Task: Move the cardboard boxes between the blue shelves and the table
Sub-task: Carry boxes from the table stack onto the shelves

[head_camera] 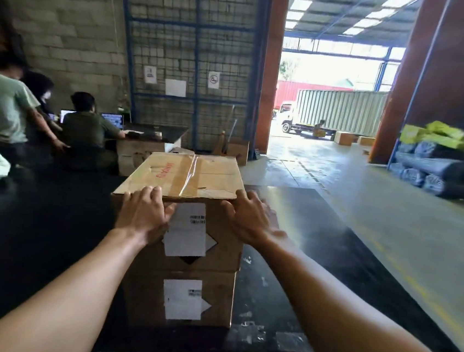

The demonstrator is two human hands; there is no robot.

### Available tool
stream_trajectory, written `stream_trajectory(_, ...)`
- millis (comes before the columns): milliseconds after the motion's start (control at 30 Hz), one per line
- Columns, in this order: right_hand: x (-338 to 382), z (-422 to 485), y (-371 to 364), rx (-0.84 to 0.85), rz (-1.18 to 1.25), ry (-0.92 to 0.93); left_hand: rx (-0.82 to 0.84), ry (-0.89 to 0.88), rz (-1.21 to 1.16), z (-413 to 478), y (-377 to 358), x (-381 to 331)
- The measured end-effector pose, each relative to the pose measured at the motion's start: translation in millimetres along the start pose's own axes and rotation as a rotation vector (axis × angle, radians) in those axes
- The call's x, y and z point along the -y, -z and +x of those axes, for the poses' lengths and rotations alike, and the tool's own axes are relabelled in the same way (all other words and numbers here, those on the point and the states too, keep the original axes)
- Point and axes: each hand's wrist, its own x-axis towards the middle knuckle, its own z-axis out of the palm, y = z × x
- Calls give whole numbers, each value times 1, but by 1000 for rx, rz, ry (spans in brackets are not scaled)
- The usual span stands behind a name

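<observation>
**Both forearms reach out to the upper box of a stack of two**

Bare forearms come in from the lower edge, one on each side, and both end at the upper cardboard box [193, 177]. The left hand [142, 212] grips the near top edge of this box on its left part: the fingers lie curled over the taped lid and the thumb presses on the front face, just beside a white label [188, 228]. The right hand [249, 220] holds the near right corner, with its fingers bent over the edge of the lid and around the side.

The upper box stands directly on a lower cardboard box [221, 298], which has its own white label on the front. The stack stands upright on a wide dark surface [46, 242]. Brown tape runs along the middle of the upper lid, with red print beside it.

Far on the left, a seated person [87, 129] faces an open laptop [112, 120], and other people are near. Behind them a blue wire-mesh frame [193, 42] stands against the block wall. Through the open doorway a truck [337, 112] is parked in daylight, and dark rolls [440, 172] lie piled at the right.
</observation>
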Motion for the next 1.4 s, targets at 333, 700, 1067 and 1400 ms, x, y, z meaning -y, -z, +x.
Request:
stream_trajectory(333, 7, -1, -34, 77, 140, -74, -19, -3, 36, 11, -7, 32)
stream_trajectory(700, 6, 19, -78, -132, 298, -71, -12, 250, -498, 4, -42, 49)
stream_trajectory(1067, 7, 7, -78, -188, 317, -73, -17, 248, -521, -1, -34, 48)
stream_trajectory(1400, 89, 31, -53, -210, 446, 132, -176, 350, -377, -9, 40, 108)
